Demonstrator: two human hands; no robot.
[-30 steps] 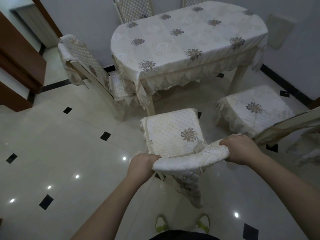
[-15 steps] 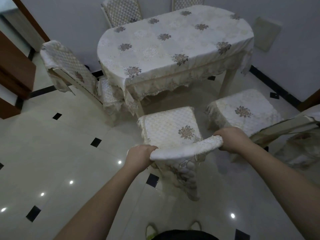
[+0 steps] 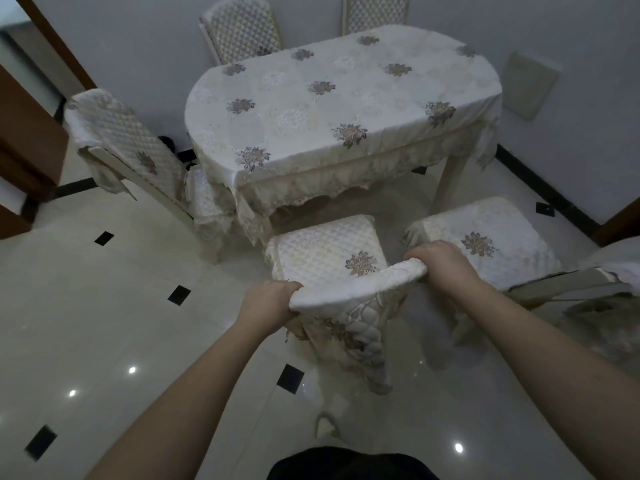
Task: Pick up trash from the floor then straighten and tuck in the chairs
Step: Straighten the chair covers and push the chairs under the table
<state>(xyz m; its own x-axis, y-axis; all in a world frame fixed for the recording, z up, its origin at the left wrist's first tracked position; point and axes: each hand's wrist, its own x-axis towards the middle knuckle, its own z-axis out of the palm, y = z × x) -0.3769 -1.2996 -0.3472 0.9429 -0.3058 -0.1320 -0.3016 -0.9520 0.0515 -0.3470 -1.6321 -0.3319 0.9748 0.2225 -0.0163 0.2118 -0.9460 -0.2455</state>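
Note:
A chair with a cream quilted cover (image 3: 325, 254) stands in front of me, its seat pointing at the table (image 3: 332, 109). My left hand (image 3: 268, 303) grips the left end of its covered backrest top (image 3: 356, 282), and my right hand (image 3: 441, 261) grips the right end. The seat's front edge lies just short of the tablecloth's lace fringe. A second covered chair (image 3: 485, 237) stands to the right, pulled out from the table. I see no trash on the floor.
A third chair (image 3: 131, 143) sits angled at the table's left end, and two more chair backs (image 3: 242, 32) rise behind the table against the wall. Glossy tiled floor (image 3: 104, 323) spreads to the left. Brown wooden furniture (image 3: 24, 133) stands far left.
The chair in my hands has slid forward toward the table, and I have moved with it. Both hands keep the same grip on the backrest.

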